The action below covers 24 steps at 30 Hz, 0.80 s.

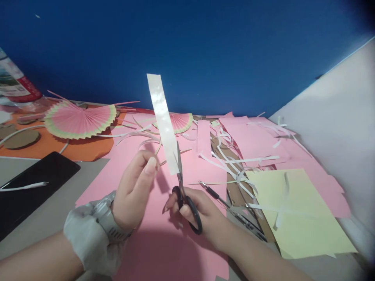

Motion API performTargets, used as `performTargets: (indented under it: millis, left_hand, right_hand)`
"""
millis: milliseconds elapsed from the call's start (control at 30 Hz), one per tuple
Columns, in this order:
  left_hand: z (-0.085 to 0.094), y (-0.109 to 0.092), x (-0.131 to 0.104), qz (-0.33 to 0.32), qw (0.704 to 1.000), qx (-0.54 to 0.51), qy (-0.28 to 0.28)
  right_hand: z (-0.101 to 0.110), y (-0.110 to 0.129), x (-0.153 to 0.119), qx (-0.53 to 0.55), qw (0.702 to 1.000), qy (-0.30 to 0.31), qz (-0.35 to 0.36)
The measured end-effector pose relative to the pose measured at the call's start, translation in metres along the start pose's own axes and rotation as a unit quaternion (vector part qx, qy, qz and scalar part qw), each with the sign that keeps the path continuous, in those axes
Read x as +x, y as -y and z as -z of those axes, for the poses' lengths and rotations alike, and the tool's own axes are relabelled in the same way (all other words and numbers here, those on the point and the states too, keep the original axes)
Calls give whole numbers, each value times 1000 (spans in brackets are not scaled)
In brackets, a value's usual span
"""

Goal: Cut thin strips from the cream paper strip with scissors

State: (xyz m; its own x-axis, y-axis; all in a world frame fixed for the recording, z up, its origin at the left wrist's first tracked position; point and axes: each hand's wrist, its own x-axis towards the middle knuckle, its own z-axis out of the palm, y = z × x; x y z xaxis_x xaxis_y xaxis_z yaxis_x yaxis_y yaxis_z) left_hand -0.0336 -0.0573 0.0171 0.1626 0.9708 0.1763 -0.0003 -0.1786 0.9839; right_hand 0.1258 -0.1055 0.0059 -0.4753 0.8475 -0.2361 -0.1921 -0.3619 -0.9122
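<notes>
My right hand [196,210] grips black-handled scissors [180,187], fingers through the loops and blades pointing up. A glossy pale strip [162,117] stands tilted in front of me, its lower end at the blades. The blades overlap the strip's right edge; whether they pinch it I cannot tell. Just left of the strip, my left hand [134,187] is closed, thumb pressed to the index finger. Anything between those fingers is too small to make out. Pink paper [170,257] lies flat under both hands.
Pleated pink fans [80,119] with yellow-green edges lie at the back left, on orange paper [99,150]. A black phone [38,187] lies at left, near a bottle [17,80]. Paper scraps [234,166], pens [215,193] and yellow paper [304,210] are at right. A blue panel [205,50] stands behind.
</notes>
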Motion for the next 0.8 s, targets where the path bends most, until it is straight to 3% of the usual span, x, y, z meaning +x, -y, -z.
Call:
performTargets:
  millis: [133,267,467,800]
  left_hand:
    - [-2,-10,4,6,996,70,48]
    - [0,-8,-1,12,992,98,75]
    - [0,-5,0,3,989,124,74]
    - [1,-5,-1,-14,988,135,71]
  right_hand:
    - [-1,0,0,11,1000,9,-20]
    - [0,4,-2,-28,999,1,-34]
    - [2,13,-2,-92,995,27,-24]
    - [1,19,-1,-105,993,36,-32]
